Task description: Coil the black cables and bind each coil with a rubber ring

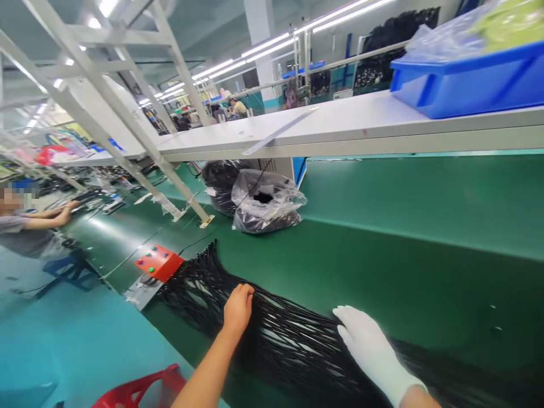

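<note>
Head view: the bare left hand (238, 309) pinches strands of the black cables (280, 340) spread on the green belt (382, 272), while the gloved right hand (368, 345) rests flat and unclenched on them.

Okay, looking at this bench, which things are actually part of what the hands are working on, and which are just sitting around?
In hand:
- spread of black cables on the green belt
- left hand, bare, pinching some strands
- right hand, white-gloved, flat on the cables

Lying about:
- plastic bags of black parts
- red control box
- blue bin on the white shelf
- red stool
</note>
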Demonstrator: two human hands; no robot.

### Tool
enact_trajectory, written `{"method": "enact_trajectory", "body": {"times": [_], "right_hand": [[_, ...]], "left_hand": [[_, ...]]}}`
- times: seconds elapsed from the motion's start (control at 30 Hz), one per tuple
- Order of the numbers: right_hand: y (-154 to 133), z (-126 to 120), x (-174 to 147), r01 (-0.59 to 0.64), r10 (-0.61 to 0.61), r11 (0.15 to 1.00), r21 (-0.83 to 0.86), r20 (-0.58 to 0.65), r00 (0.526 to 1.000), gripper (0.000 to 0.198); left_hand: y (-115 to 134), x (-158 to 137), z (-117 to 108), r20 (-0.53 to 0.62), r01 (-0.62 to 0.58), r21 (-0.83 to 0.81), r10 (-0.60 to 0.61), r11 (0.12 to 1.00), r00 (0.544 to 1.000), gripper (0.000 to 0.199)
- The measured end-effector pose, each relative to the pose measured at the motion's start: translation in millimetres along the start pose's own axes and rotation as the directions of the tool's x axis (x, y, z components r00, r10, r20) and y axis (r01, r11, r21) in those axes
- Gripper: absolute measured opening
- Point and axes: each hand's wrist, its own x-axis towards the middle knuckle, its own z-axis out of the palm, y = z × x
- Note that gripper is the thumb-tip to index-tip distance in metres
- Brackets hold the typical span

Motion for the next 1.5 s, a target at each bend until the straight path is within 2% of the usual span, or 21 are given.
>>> {"method": "enact_trajectory", "body": {"times": [0.13, 0.23, 0.33, 0.4, 0.5, 0.57, 0.7, 0.77, 0.83, 0.93, 1.03, 1.17, 1.23, 1.33, 1.4, 1.5], "right_hand": [[-16, 14, 12, -0.019, 0.021, 0.999, -0.027, 0.073, 0.997, 0.03], [-16, 15, 21, -0.1, 0.091, 0.993, 0.059, 0.146, 0.985, 0.023], [-9, 16, 30, -0.209, 0.196, 0.971, 0.114, 0.115, 0.974, 0.028], [-6, 16, 34, -0.222, 0.212, 0.972, 0.077, 0.118, 0.97, 0.028], [-18, 12, 44, -0.251, 0.255, 0.967, -0.045, 0.13, 0.958, 0.03], [-45, 10, 59, -0.237, 0.242, 0.969, -0.065, 0.095, 0.966, 0.034], [-137, 28, 116, -0.049, 0.044, 0.998, 0.034, 0.132, 0.99, 0.038], [-182, 47, 147, 0.028, -0.035, 0.998, 0.051, 0.152, 0.988, 0.038], [-215, 67, 172, 0.073, -0.083, 0.996, 0.056, 0.19, 0.978, 0.036], [-237, 92, 196, 0.095, -0.107, 0.994, 0.051, 0.329, 0.938, 0.027], [-236, 102, 207, 0.092, -0.1, 0.995, 0.041, 0.421, 0.901, 0.025], [-230, 103, 217, 0.1, -0.103, 0.995, 0.029, 0.376, 0.921, 0.026], [-233, 103, 219, 0.107, -0.108, 0.994, 0.023, 0.36, 0.927, 0.026], [-241, 108, 219, 0.107, -0.101, 0.994, 0.003, 0.354, 0.93, 0.026], [-245, 111, 216, 0.103, -0.091, 0.995, -0.016, 0.352, 0.931, 0.024], [-247, 113, 212, 0.091, -0.072, 0.995, -0.044, 0.325, 0.943, 0.022]], "left_hand": [[-53, 40, -18, -0.018, 0.072, 0.083, -0.071, 0.994, 0.997, 0.029], [-77, 76, -29, 0.031, 0.018, 0.105, -0.021, 0.994, 0.999, 0.028], [-92, 105, -39, 0.06, -0.042, 0.085, 0.037, 0.995, 0.997, 0.028], [-103, 111, -45, 0.047, -0.047, 0.063, 0.044, 0.997, 0.998, 0.029], [-120, 100, -46, -0.008, 0.028, 0.026, -0.028, 0.999, 1.0, 0.029], [-128, 84, -40, -0.039, 0.108, -0.011, -0.108, 0.994, 0.993, 0.027], [-132, 66, -20, -0.065, 0.318, -0.107, -0.325, 0.942, 0.943, 0.029], [-131, 69, -13, -0.081, 0.431, -0.152, -0.446, 0.89, 0.892, 0.032], [-132, 79, -9, -0.093, 0.504, -0.185, -0.526, 0.844, 0.846, 0.033], [-140, 95, -8, -0.082, 0.541, -0.201, -0.564, 0.817, 0.822, 0.033], [-160, 100, -11, -0.058, 0.528, -0.192, -0.547, 0.827, 0.835, 0.03], [-188, 94, -18, -0.11, 0.457, -0.161, -0.476, 0.875, 0.873, 0.029], [-194, 95, -21, -0.153, 0.331, -0.134, -0.35, 0.934, 0.924, 0.029], [-192, 108, -23, -0.155, 0.073, -0.081, -0.085, 0.994, 0.984, 0.028], [-191, 116, -24, -0.127, -0.049, -0.046, 0.043, 0.998, 0.991, 0.028], [-198, 119, -24, -0.107, -0.124, 0.004, 0.124, 0.992, 0.987, 0.026]]}}
